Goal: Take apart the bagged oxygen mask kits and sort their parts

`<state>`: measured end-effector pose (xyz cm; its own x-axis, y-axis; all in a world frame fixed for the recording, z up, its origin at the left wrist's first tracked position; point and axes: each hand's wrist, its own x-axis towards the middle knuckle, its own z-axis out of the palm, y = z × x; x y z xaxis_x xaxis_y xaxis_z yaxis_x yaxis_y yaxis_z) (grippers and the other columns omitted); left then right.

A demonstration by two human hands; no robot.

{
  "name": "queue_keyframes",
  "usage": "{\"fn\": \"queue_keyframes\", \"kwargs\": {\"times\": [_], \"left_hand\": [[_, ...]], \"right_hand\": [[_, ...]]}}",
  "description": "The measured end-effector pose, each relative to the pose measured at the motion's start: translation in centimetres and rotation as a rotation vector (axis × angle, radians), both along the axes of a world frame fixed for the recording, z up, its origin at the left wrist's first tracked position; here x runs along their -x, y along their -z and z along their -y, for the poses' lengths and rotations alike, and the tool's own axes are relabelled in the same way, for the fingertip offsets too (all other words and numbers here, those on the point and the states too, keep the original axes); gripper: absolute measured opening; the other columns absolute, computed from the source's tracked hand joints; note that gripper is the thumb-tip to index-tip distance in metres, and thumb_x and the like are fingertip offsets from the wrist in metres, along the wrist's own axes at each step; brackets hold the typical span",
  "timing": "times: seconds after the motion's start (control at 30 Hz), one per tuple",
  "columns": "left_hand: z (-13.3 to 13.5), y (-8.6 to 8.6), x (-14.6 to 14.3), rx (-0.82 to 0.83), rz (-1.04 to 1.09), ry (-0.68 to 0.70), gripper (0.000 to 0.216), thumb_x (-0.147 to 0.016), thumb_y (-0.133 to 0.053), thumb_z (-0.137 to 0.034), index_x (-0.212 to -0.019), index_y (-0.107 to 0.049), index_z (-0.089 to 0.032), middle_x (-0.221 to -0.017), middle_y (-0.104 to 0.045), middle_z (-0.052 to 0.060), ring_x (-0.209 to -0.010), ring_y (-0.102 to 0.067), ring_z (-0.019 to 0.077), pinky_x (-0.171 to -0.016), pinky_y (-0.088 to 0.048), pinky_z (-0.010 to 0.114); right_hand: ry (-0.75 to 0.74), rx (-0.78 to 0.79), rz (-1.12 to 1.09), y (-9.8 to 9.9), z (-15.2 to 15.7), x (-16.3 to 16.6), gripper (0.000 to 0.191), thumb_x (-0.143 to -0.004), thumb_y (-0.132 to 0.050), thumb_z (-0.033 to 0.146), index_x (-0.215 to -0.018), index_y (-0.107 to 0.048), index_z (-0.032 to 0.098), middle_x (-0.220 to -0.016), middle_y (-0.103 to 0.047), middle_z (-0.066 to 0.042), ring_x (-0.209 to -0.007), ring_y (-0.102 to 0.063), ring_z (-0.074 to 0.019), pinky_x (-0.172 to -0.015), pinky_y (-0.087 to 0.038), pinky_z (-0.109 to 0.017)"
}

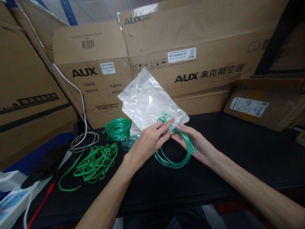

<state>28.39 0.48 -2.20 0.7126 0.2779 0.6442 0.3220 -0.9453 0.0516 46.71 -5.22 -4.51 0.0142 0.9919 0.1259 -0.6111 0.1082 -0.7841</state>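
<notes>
Over the middle of the black table, my left hand [148,140] and my right hand [195,142] meet at the mouth of a clear plastic bag [149,99]. A coil of green tubing [173,159] hangs partly out of the bag. The left fingers pinch the bag's lower edge and the tubing's top. Around the coil's right side the right fingers are curled. The bag stands up, tilted back toward the boxes.
A second green tubing coil [117,128] and a heap of green ties [95,163] lie to the left. White cable [84,140], a red lead [45,198] and white boxes [10,203] sit at the far left. Large AUX cardboard boxes [190,57] wall the back.
</notes>
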Motion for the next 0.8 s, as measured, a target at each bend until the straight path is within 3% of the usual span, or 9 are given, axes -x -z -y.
{"fn": "queue_keyframes", "kwargs": {"times": [0.3,0.43,0.57,0.67,0.8], "left_hand": [[0.2,0.2,-0.7,-0.125,0.17,-0.188,0.033,-0.105,-0.048,-0.033,-0.126,-0.068,-0.019,-0.091,-0.06,0.003,-0.075,-0.062,0.0122,-0.071,-0.054,0.024],[0.4,0.4,-0.8,-0.159,0.19,-0.139,0.031,-0.105,-0.048,-0.035,-0.118,-0.071,-0.018,-0.086,-0.061,0.002,-0.073,-0.062,0.0116,-0.066,-0.053,0.022],[0.6,0.3,-0.7,-0.097,0.155,-0.04,0.029,-0.102,-0.054,-0.025,-0.126,-0.067,-0.019,-0.092,-0.063,0.003,-0.073,-0.062,0.0114,-0.067,-0.055,0.022],[0.6,0.0,-0.6,-0.074,0.153,-0.062,0.035,-0.095,-0.058,-0.015,-0.13,-0.065,-0.018,-0.099,-0.063,0.005,-0.078,-0.062,0.0135,-0.071,-0.057,0.026],[0.5,0.0,-0.6,-0.103,0.154,-0.125,0.027,-0.099,-0.055,-0.02,-0.122,-0.068,-0.019,-0.099,-0.062,0.005,-0.083,-0.063,0.0148,-0.075,-0.057,0.028]], "right_hand": [[-0.045,-0.05,0.055,0.0,0.5,1.2,0.028,-0.09,-0.072,0.016,-0.118,-0.073,0.02,-0.128,-0.073,-0.006,-0.121,-0.067,-0.0201,-0.114,-0.047,-0.037],[-0.038,-0.055,0.109,0.4,0.5,1.3,0.019,-0.091,-0.073,0.019,-0.11,-0.077,0.019,-0.124,-0.075,-0.006,-0.122,-0.067,-0.0213,-0.113,-0.048,-0.036],[0.009,-0.04,0.124,0.3,0.4,1.1,0.018,-0.089,-0.074,0.02,-0.106,-0.078,0.019,-0.121,-0.076,-0.008,-0.118,-0.069,-0.0227,-0.112,-0.05,-0.037],[0.029,-0.028,0.123,0.1,0.4,1.1,0.022,-0.09,-0.073,0.019,-0.111,-0.076,0.02,-0.125,-0.075,-0.007,-0.117,-0.07,-0.0221,-0.11,-0.051,-0.037],[0.02,-0.041,0.134,0.2,0.5,1.2,0.023,-0.09,-0.073,0.021,-0.112,-0.076,0.022,-0.124,-0.075,-0.006,-0.118,-0.069,-0.0219,-0.111,-0.05,-0.038]]}}
